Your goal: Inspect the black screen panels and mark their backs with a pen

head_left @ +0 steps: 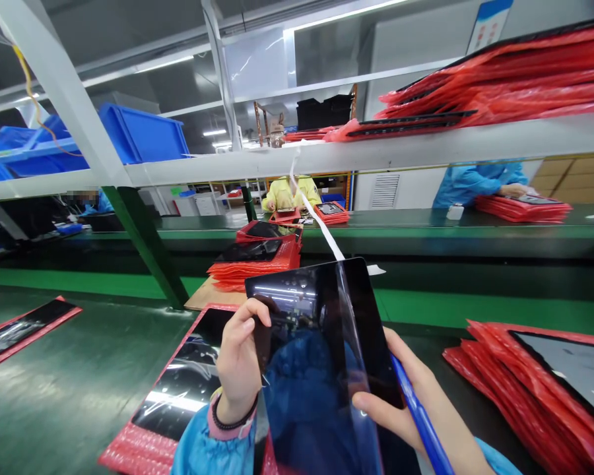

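Your right hand (440,396) gripped the glossy black panel (297,389) and a blue pen (420,415) above the worktop (54,409); your left hand (238,359) curled its fingers at the panel's left edge, their hold unclear.

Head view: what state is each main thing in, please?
Held panel, raised, tilted
Clear film, over part of its face, seemingly creased lengthwise
Left hand, fingers bent at its left edge
Right hand, gripping its right side
Blue tool, lying along right hand
Lower panel, lying on red wrap
Red-wrapped stack, piled unevenly
Ceiling light, lit
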Demonstrator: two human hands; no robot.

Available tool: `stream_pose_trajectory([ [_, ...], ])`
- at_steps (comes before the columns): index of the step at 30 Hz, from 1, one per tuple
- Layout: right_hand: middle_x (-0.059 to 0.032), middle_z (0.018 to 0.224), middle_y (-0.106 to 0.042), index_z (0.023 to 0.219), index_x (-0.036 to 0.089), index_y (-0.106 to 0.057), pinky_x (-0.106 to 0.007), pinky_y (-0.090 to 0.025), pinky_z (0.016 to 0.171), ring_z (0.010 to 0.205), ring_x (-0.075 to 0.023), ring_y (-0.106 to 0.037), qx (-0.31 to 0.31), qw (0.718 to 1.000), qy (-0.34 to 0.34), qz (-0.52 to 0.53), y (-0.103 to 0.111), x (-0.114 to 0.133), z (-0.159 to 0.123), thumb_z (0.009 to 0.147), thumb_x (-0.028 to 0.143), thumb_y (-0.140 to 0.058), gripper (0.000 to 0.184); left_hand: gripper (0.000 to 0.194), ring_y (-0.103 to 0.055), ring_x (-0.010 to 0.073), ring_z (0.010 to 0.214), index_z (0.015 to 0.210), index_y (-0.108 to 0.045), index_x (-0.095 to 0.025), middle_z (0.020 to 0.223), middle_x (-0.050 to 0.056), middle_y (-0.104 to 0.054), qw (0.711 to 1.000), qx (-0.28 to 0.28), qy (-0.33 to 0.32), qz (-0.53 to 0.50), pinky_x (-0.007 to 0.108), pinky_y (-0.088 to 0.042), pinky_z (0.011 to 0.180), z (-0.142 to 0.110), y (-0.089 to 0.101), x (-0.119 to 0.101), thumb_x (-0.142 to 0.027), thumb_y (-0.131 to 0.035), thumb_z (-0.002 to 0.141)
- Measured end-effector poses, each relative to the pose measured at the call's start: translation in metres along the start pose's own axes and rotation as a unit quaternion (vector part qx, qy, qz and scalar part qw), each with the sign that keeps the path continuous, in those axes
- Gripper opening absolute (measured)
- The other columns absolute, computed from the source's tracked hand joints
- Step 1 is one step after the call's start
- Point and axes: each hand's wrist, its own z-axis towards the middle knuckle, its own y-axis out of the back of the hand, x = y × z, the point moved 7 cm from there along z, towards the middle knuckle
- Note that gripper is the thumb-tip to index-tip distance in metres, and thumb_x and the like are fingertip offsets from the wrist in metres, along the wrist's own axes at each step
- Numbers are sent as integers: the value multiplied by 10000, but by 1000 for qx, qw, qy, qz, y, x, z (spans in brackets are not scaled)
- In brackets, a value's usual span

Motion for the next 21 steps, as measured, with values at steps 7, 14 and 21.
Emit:
stream_pose_trajectory([
  [7,-44,1587,-145,1495,305,-141,-436,-371,1086,1393,-273,-290,-129,975,166,-72,4,24,-15,813,127,-656,873,183,-479,181,757,644,-590,-186,745,27,-584,1000,5,-18,13,276,-357,706,-2,1,0,-295,-499,760],
  [14,-91,1342,-573,1429,228,-346,-500,-390,1071,1374,-305,-315,-78,951,234,-185,6,55,-21,777,86,-616,720,163,-507,168,746,658,-611,-199,765,11,-618,998,48,-31,27,259,-363,682,-8,-7,-2,-283,-509,753],
  [21,-81,1179,-672,1294,193,-475,-487,-397,1082,1331,-242,-419,-148,939,257,-172,12,52,-27,774,-11,-586,570,144,-517,166,681,639,-622,-202,678,6,-601,997,43,-44,52,256,-386,619,-16,-7,-4,-283,-540,724],
])
